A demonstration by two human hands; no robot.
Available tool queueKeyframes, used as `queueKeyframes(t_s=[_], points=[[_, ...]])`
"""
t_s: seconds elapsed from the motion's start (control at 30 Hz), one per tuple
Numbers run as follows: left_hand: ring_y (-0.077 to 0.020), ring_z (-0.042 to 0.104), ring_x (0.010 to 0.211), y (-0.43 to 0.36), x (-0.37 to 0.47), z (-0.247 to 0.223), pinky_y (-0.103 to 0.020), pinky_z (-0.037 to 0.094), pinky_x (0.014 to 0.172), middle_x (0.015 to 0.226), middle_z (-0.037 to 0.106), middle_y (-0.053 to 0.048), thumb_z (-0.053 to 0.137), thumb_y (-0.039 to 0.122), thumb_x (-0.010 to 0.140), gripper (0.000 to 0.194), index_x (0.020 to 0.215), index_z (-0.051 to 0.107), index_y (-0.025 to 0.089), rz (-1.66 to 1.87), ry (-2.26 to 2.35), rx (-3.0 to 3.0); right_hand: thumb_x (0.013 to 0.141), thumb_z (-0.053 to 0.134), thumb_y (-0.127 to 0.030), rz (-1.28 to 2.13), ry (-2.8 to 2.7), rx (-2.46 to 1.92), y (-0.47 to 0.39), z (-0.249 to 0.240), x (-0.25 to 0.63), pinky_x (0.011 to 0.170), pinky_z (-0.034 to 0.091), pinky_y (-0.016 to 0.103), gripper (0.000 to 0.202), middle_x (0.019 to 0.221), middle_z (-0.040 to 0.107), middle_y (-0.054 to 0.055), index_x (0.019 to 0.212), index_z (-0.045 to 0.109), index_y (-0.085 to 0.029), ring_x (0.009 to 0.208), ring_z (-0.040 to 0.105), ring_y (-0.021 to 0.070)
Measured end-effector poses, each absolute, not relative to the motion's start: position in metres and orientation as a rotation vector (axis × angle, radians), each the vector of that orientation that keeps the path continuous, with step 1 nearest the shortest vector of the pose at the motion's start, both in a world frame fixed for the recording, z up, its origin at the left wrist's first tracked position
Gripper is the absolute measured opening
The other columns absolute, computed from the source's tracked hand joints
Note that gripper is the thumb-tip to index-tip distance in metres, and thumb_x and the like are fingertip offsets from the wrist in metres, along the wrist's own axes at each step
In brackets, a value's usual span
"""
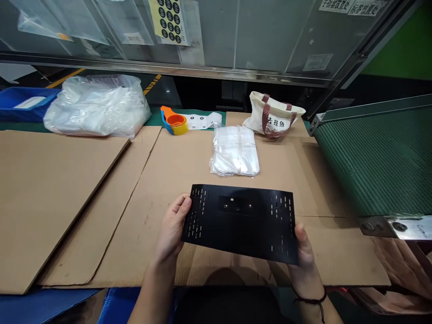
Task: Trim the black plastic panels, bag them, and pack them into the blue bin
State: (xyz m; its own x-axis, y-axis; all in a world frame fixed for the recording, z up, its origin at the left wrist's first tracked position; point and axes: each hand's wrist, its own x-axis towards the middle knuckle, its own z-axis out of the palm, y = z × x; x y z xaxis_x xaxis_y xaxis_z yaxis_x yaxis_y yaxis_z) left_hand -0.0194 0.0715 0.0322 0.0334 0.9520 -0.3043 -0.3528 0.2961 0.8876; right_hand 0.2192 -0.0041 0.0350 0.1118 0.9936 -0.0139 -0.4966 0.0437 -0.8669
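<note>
A flat black panel [236,229] with rows of small slots near both ends and a few little holes around its upper middle is held above the cardboard. My left hand [173,227] grips its left edge, thumb on the top face. At the right edge, my right hand [304,247] holds the lower corner, its thumb up beside the edge and the other fingers hidden beneath. Beyond the panel lies a stack of clear plastic bags [235,150].
A cardboard sheet [50,193] lies at left. Along the back are a blue tray [50,96], a bulky plastic bag [97,105], an orange, blue and yellow tape holder [175,122] and a cloth bag [275,114]. A green conveyor [384,157] stands at right.
</note>
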Motion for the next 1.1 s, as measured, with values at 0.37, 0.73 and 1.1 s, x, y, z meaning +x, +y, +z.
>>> queueKeyframes(t_s=[0.37,0.73,1.1], points=[[-0.0309,0.038,0.136,0.057,-0.016,0.037,-0.045,0.031,0.115,0.141,0.052,-0.007,0.047,0.074,0.079,0.069,0.125,0.062,0.024,1.373,1.037,1.142,0.09,0.052,-0.012,0.25,-1.642,-1.185,-0.01,0.04,0.221,0.104,0.042,0.048,0.043,0.126,0.064,0.003,0.129,0.057,-0.029,0.123,0.054,0.0245],[-0.0202,0.032,0.141,0.036,0.01,0.04,-0.031,0.029,0.117,0.149,0.044,0.001,0.053,0.022,0.088,0.046,0.133,0.054,0.028,1.494,0.895,0.841,0.078,0.073,-0.032,0.308,-1.336,-1.378,-0.012,0.021,0.203,0.115,0.02,0.06,0.097,0.161,0.012,0.009,0.153,0.012,-0.028,0.146,0.015,0.0315],[-0.0241,0.025,0.145,0.049,0.006,0.04,-0.04,0.021,0.121,0.15,0.042,0.002,0.05,0.054,0.086,0.052,0.133,0.054,0.033,1.516,0.829,1.017,0.09,0.052,-0.018,0.383,-1.67,-1.321,-0.004,0.025,0.229,0.106,0.04,0.052,0.038,0.131,0.061,0.005,0.126,0.059,-0.029,0.129,0.05,0.0263]])
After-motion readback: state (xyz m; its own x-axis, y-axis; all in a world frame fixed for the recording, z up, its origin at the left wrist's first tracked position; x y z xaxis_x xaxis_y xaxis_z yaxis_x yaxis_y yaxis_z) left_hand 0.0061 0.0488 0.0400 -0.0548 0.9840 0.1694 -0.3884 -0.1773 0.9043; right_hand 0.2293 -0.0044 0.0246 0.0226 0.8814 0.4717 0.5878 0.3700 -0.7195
